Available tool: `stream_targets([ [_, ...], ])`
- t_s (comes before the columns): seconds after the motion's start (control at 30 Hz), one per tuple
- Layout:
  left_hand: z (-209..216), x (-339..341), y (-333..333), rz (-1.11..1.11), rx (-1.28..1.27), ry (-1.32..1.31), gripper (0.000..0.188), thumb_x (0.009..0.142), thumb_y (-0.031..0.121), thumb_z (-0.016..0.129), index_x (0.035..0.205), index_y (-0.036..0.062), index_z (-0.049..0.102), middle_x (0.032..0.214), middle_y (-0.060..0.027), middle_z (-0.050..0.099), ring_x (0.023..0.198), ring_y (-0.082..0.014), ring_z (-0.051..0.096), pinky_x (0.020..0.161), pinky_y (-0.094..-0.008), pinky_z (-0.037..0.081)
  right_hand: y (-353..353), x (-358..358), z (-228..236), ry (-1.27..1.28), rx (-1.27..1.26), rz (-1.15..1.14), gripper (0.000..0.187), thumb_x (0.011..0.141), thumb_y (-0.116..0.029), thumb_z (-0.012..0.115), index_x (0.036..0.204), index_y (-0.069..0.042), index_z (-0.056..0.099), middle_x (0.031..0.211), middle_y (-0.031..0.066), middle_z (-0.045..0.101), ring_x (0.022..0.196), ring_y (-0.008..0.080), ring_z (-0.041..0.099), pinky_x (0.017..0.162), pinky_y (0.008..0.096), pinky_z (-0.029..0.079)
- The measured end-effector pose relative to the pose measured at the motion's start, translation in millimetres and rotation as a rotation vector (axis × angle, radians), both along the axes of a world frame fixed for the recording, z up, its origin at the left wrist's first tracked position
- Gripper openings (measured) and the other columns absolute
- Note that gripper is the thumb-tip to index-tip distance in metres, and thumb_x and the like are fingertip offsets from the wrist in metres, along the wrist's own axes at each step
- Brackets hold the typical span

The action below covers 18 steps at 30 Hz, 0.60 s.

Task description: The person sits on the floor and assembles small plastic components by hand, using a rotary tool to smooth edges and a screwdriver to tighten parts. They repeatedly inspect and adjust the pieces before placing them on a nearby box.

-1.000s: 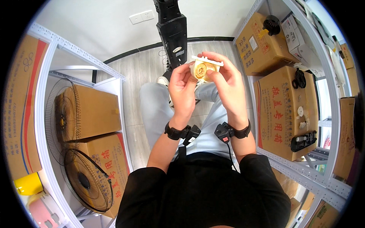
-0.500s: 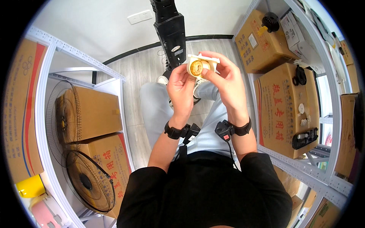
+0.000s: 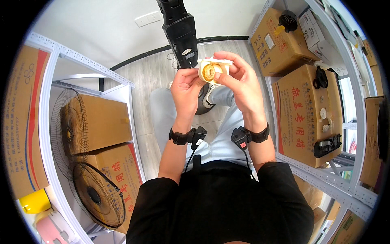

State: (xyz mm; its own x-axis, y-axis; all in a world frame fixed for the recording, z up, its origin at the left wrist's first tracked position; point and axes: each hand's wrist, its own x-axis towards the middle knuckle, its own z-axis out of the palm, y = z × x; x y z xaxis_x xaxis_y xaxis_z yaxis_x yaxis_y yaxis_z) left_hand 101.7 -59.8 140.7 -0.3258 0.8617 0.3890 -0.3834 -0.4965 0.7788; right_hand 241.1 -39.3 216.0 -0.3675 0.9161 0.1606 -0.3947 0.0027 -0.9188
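A small white plastic housing (image 3: 221,62) is held up in front of me, over my knees. In its opening sits a round, amber-stained ring part (image 3: 209,73) with a pale hollow middle. My right hand (image 3: 242,87) grips the housing from the right, thumb across its front and fingers behind the top edge. My left hand (image 3: 187,91) is closed at the housing's left side, fingertips and thumb against it beside the ring. The back of the housing is hidden. Each wrist wears a black strap with a small black device.
A black stand column (image 3: 180,38) rises just beyond my hands. The left rack (image 3: 89,46) holds cartons and wire fan guards (image 3: 91,195). On the right, a carton (image 3: 298,118) carries small black and white parts, including a black plastic tray-like piece (image 3: 327,145). A black motor-like part (image 3: 288,21) sits farther back.
My left hand has shifted slightly left and its wrist has swung outward. The housing has tipped a little and moved slightly left, still in my right hand. The view has shifted slightly.
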Motion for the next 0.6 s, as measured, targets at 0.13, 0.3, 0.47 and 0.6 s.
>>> stream_targets([
  [0.13, -2.9, 9.6, -0.8, 0.11, 0.076, -0.017, 0.023, 0.085, -0.002, 0.067, 0.102, -0.0018, 0.052, 0.1, -0.0146, 0.066, 0.094, -0.0166, 0.065, 0.082, -0.0278, 0.054, 2.7, -3.0, -1.0, 0.05, -0.006, 0.026, 0.043, 0.08, 0.003, 0.063, 0.122, 0.004, 0.051, 0.115, 0.0144, 0.064, 0.101, 0.0162, 0.062, 0.087, 0.0273, 0.05],
  [0.3, -5.5, 16.6, -1.6, 0.233, 0.181, 0.091, 0.02, 0.086, -0.004, 0.065, 0.1, -0.0022, 0.051, 0.105, -0.018, 0.065, 0.094, -0.0171, 0.065, 0.082, -0.0301, 0.056, 7.7, -0.7, -2.4, 0.081, -0.023, 0.065, 0.042, 0.081, 0.003, 0.063, 0.121, 0.004, 0.051, 0.116, 0.0149, 0.064, 0.101, 0.0163, 0.062, 0.087, 0.0281, 0.05],
  [0.47, -6.2, 21.9, -0.5, 0.249, 0.243, 0.136, 0.02, 0.086, -0.008, 0.062, 0.1, -0.0027, 0.049, 0.11, -0.0215, 0.063, 0.096, -0.0192, 0.064, 0.084, -0.0317, 0.056, 6.1, -0.1, 0.1, 0.074, -0.008, 0.04, 0.04, 0.083, 0.0, 0.063, 0.122, 0.004, 0.051, 0.111, 0.0126, 0.065, 0.099, 0.0153, 0.062, 0.083, 0.0274, 0.051],
  [0.6, -1.3, 21.6, 0.0, 0.222, 0.191, 0.095, 0.02, 0.087, -0.009, 0.061, 0.101, -0.0027, 0.048, 0.112, -0.0216, 0.062, 0.099, -0.0208, 0.064, 0.085, -0.0313, 0.055, 6.0, 0.9, -3.6, 0.052, -0.017, 0.022, 0.041, 0.085, -0.006, 0.061, 0.124, 0.003, 0.052, 0.11, 0.0093, 0.065, 0.099, 0.0139, 0.062, 0.081, 0.0275, 0.05],
])
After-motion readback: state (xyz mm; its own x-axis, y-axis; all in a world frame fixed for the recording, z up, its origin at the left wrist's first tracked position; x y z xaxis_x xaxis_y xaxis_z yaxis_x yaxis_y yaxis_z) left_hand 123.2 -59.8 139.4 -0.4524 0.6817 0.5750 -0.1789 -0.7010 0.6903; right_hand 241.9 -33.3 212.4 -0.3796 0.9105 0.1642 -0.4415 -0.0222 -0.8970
